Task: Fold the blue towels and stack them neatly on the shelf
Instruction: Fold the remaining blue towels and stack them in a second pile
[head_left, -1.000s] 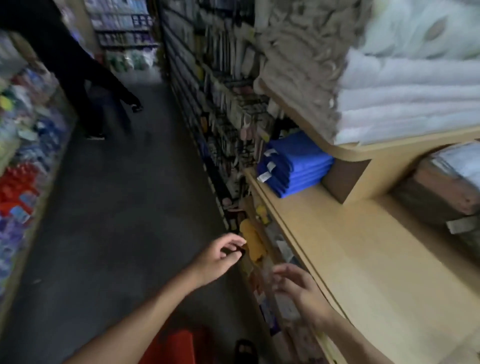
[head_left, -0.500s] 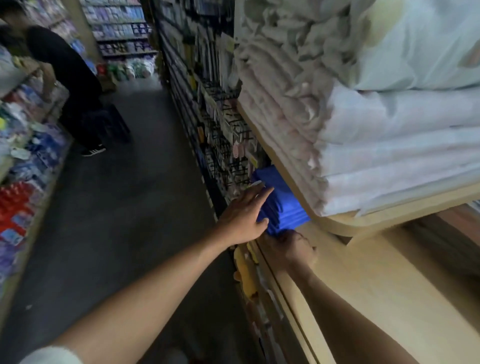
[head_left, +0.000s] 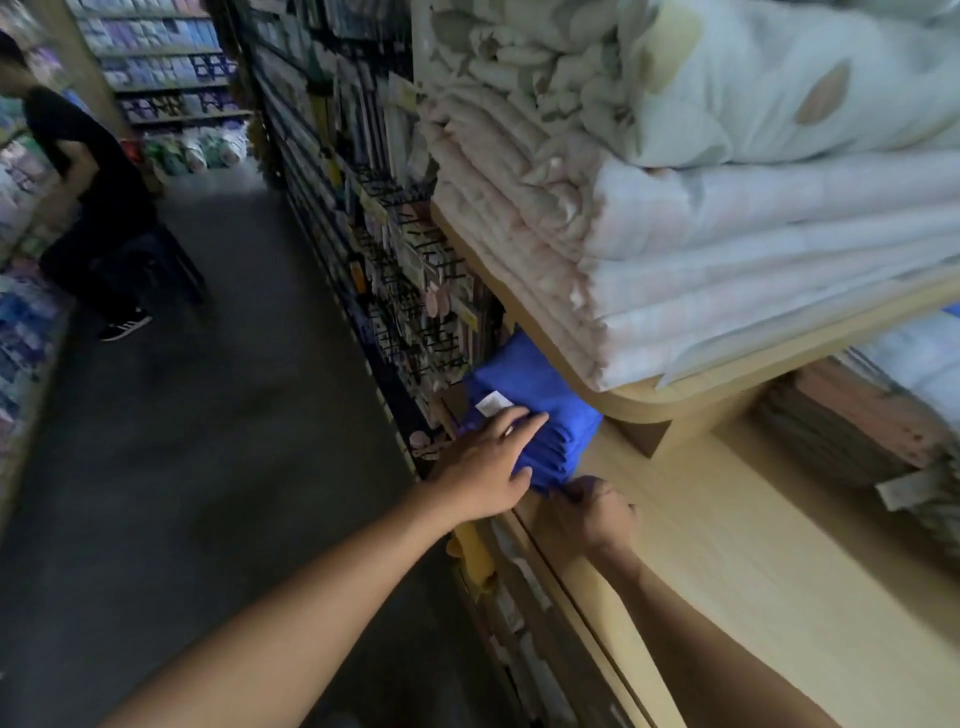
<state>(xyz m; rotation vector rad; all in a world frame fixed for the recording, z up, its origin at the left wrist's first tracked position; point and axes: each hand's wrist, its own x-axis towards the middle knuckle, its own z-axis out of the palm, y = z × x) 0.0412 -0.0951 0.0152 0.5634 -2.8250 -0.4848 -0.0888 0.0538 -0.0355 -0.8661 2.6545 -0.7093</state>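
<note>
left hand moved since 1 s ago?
Yes. The left hand went forward along the wooden shelf, from below its front edge onto the blue towel stack, where its fingers lie flat.

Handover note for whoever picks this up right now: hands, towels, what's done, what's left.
Left hand: open, fingers flat against the aisle-side face of the stack of blue towels.
Right hand: curled at the stack's near bottom edge, apparently gripping it.
Towels: folded and stacked at the far end of the wooden shelf, partly under the upper shelf of pale bedding.
Done: this stack is folded and shelved.
Left: square the edges, let go. No unfolded blue towels in view.
</note>
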